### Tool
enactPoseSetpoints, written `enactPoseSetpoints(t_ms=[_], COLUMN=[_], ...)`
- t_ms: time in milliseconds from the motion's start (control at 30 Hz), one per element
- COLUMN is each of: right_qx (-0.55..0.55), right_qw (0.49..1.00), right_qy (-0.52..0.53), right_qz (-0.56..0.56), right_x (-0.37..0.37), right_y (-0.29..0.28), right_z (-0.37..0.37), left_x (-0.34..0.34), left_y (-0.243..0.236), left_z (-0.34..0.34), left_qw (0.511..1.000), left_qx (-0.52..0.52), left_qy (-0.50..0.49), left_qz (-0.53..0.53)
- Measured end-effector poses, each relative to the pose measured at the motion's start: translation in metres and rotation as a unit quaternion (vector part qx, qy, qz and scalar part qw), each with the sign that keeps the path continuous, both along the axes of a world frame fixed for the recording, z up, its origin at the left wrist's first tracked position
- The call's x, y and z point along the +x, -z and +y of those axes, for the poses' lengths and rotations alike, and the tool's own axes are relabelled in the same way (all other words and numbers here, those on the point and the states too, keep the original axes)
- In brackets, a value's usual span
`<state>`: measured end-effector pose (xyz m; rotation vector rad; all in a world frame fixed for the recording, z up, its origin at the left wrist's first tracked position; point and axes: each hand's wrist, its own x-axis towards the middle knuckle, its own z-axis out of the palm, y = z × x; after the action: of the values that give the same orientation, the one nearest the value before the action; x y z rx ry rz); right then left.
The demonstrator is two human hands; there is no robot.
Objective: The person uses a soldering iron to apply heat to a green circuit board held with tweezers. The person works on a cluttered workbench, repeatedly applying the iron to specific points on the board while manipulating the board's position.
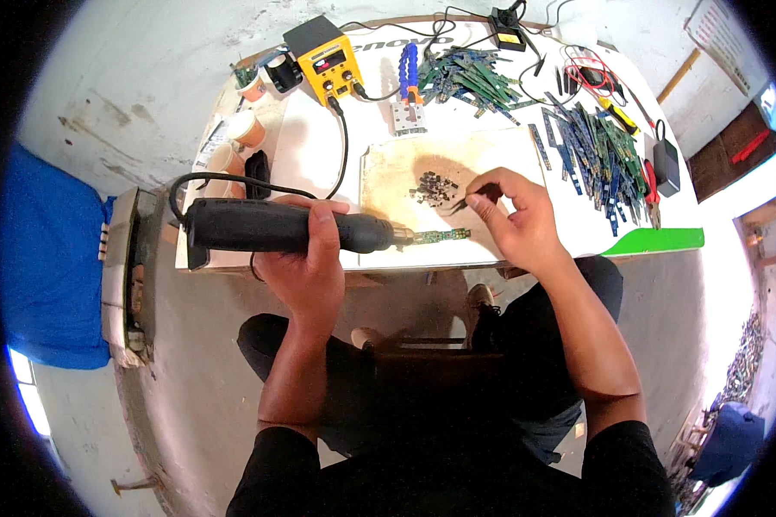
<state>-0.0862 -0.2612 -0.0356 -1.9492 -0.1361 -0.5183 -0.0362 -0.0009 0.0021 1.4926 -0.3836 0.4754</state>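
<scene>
The left hand [306,274] is grasping the black hot-air tool [272,226] around its barrel; the tool body is concealing part of the fingers. The right hand [526,226] is pinching dark tweezers [460,205] between thumb and fingers. The hand is covering the rear portion of the tweezers, and whether their tip is touching anything cannot be determined.

The green circuit strip [448,234] is lying on the tan work board [388,168], to the right of the left hand and directly ahead of the tool's nozzle. Glare is obscuring the gap at the nozzle, so contact cannot be confirmed. Relative to the right hand, the strip is resting to the left of the palm, nearer the person than the tweezer tip.

Small dark components [434,188] are lying in a loose heap beyond the strip, left of the right-hand fingertips; their individual shapes are appearing too small to identify.
</scene>
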Motion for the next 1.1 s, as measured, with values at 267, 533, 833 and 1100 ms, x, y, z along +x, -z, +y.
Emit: enactPoseSetpoints(t_ms=[267, 533, 833, 1100], right_qx=[-0.076, -0.010, 0.067, 0.025], right_qw=[0.996, 0.996, 0.995, 0.998], right_qy=[-0.025, 0.001, -0.009, 0.002], right_qz=[0.038, 0.087, 0.073, 0.049], right_x=[-0.013, -0.018, -0.016, -0.012], right_y=[-0.028, -0.006, 0.008, 0.004], right_z=[-0.011, -0.016, -0.022, -0.016], left_x=[-0.019, -0.030, -0.013, 0.013], left_y=[0.009, 0.004, -0.005, -0.015], left_z=[-0.011, -0.023, -0.023, -0.027], left_qw=[0.999, 0.997, 0.999, 0.999], left_qx=[-0.027, 0.005, 0.011, -0.023], left_qy=[-0.016, -0.065, -0.029, 0.021], left_qz=[0.025, 0.036, 0.018, 0.008])
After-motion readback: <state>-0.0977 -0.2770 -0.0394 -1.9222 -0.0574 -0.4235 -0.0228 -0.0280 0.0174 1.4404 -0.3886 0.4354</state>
